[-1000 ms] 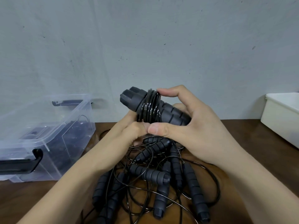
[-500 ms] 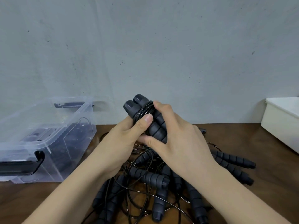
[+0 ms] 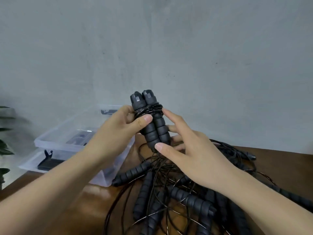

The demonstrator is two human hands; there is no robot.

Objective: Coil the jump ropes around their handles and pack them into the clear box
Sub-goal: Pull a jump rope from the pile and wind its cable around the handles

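Observation:
I hold a pair of black foam jump rope handles (image 3: 155,128) upright and side by side, with thin black cord wound around their upper part. My left hand (image 3: 118,131) grips them from the left, thumb pressed on the coil. My right hand (image 3: 186,150) cups them from the right, thumb against the lower ends and index finger touching the coil. Below lies a tangled pile of jump ropes (image 3: 177,197) with several black handles and loose cord. The clear box (image 3: 55,141) stands at the left with dark items inside.
The brown wooden table (image 3: 279,167) carries everything, and a grey wall rises right behind it. The clear box has black latch handles (image 3: 47,160). Dark plant leaves (image 3: 4,146) show at the far left edge. More handles and cord trail to the right (image 3: 245,155).
The handle pair has turned from slanted to upright. My right hand has opened from wrapping the handles to cupping their right side. The view has shifted left, dropping the white bin out of sight.

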